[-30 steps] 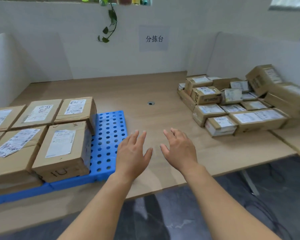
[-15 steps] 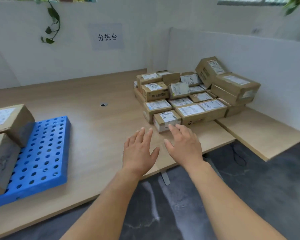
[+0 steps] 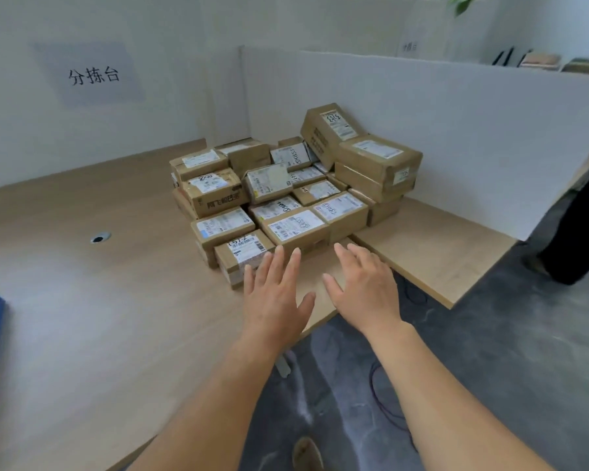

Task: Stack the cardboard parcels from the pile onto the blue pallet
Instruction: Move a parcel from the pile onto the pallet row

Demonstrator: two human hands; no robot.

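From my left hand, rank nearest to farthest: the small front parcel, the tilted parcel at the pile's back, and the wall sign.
1. small front parcel, just ahead of the left hand.
2. tilted parcel, top back right of the pile.
3. wall sign, far wall, upper left.

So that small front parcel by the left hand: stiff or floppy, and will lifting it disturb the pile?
Probably stiff: the small front parcel keeps square edges. Likely light, being among the smallest. Nothing rests on it, so the pile should not topple.
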